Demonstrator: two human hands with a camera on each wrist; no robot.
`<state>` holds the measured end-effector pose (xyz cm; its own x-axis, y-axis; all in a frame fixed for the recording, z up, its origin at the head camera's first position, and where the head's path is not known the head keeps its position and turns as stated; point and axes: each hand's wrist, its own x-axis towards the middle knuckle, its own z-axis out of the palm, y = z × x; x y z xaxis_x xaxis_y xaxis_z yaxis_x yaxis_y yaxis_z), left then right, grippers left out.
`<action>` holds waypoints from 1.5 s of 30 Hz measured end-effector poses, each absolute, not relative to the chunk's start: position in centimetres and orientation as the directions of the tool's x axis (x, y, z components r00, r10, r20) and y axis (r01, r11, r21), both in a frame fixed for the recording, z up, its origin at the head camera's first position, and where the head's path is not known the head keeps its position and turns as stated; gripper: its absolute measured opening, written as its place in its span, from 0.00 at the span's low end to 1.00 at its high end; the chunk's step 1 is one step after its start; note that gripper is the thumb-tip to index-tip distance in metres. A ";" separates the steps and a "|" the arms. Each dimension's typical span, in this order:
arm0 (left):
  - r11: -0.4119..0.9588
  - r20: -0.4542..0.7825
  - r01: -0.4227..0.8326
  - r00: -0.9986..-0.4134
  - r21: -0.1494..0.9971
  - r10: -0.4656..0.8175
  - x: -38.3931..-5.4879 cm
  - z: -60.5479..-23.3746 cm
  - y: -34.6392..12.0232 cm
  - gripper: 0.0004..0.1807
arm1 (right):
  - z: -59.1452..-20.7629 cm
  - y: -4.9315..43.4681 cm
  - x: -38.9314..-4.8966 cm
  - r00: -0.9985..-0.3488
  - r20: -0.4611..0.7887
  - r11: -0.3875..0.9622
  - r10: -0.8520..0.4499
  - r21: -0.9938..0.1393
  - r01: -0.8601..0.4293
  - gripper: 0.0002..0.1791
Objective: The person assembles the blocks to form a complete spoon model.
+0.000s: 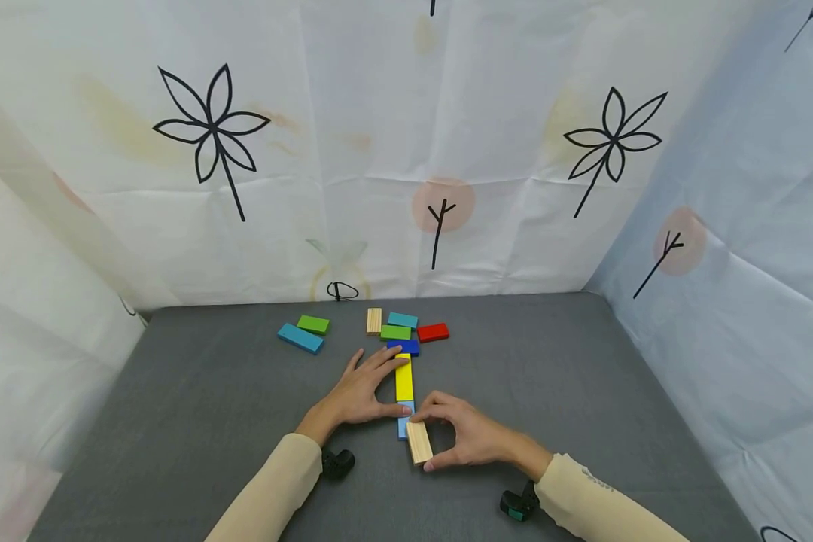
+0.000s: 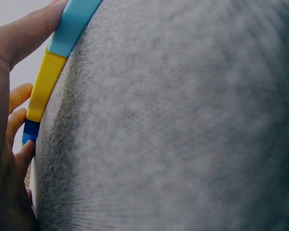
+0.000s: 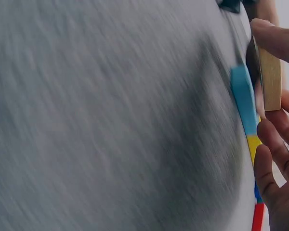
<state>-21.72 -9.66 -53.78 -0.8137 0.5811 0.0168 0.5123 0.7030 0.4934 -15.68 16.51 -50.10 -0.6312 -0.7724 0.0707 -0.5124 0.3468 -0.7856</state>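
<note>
A plain wooden block [image 1: 419,444] is pinched by its ends between the thumb and fingers of my right hand [image 1: 474,433]. In the head view it overlaps the near end of a light blue block [image 1: 403,429]; in the right wrist view it is held up off the cloth. That light blue block continues a line with a yellow block [image 1: 404,384] and a dark blue block [image 1: 412,348]. My left hand [image 1: 359,393] spreads along this line, thumb on the light blue block and fingertips by the yellow and dark blue ones.
Beyond the dark blue block lie a green block [image 1: 396,333], a teal block [image 1: 403,321], another wooden block [image 1: 374,321] and a red block [image 1: 433,332]. Farther left are a blue block [image 1: 300,339] and a green one [image 1: 313,324]. A grey cloth covers the table [image 1: 196,421]; white printed sheets surround it.
</note>
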 end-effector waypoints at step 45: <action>0.720 0.005 0.510 -0.817 0.470 0.576 -21.6 -53.8 -9.6 0.52 | -52.1 15.2 -13.8 -0.557 0.134 0.408 -0.820 -0.545 -0.732 0.38</action>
<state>-21.62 -9.63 -53.80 -0.8173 0.5762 0.0048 0.5104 0.7200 0.4701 -13.83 15.16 -52.07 -0.5569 -0.8198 0.1339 -0.7323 0.4085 -0.5449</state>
